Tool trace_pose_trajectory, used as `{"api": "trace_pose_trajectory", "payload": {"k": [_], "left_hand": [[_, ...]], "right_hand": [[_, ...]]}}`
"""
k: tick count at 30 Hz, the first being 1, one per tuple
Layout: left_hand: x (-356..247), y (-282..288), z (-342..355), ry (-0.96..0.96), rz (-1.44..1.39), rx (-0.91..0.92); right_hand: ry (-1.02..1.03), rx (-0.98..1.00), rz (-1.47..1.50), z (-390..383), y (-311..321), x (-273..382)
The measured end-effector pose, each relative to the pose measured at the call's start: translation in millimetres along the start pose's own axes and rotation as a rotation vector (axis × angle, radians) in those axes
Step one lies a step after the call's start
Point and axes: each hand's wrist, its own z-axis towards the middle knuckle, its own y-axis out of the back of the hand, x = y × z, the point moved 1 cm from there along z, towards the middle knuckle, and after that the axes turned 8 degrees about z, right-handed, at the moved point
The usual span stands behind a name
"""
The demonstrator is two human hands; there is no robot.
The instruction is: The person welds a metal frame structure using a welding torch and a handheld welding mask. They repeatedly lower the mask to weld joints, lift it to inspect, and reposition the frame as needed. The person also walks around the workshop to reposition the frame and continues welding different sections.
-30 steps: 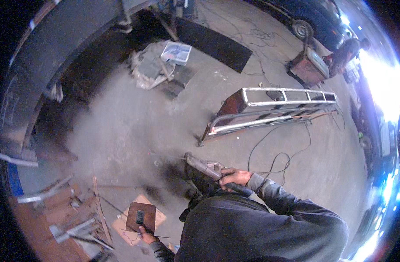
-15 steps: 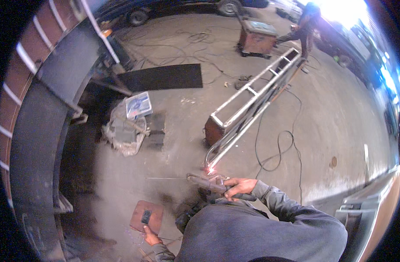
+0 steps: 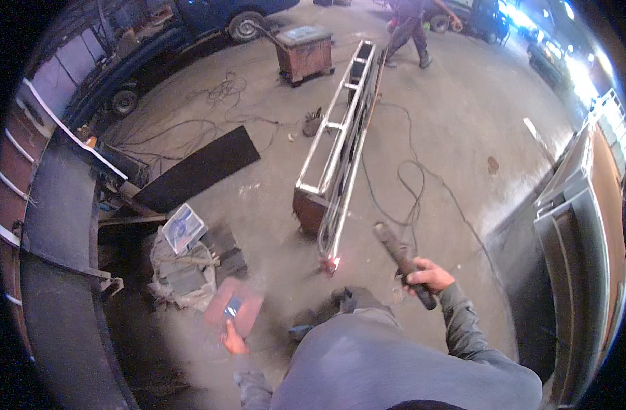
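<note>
My right hand is closed around the handle of a dark welding electrode holder, lifted to the right of a metal frame. In my left hand is a reddish-brown welding hand shield with a small dark window, gripped near its lower edge. The long silvery ladder-like frame lies ahead of me, its near end raised on a brown block. At the tip of its closest tube a spot glows reddish. Any rod in the holder's jaws is too blurred to make out.
A brown wheeled box machine stands at the back. Another person is beyond the frame's far end. Cables cross the floor. At left lie a dark sheet and a pale sack with a box; panels lean at right.
My right hand has drawn the electrode holder away from the frame's near end, to the right. The shield has risen a little. The view has turned right, and the bright glow has faded.
</note>
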Motion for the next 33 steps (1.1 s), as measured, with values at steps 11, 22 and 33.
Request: {"api": "trace_pose_trajectory", "payload": {"k": [11, 22, 33], "left_hand": [[2, 96, 92, -0.024, 0.269, 0.196], [11, 77, 89, -0.019, 0.221, 0.41], [-1, 117, 29, -0.035, 0.291, 0.462]], "right_hand": [[0.132, -0.38, 0.207, -123, -82, -161], [0.206, -0.448, 0.369, -208, -112, -290], [0.088, -0.587, 0.43, -295, -123, -408]]}}
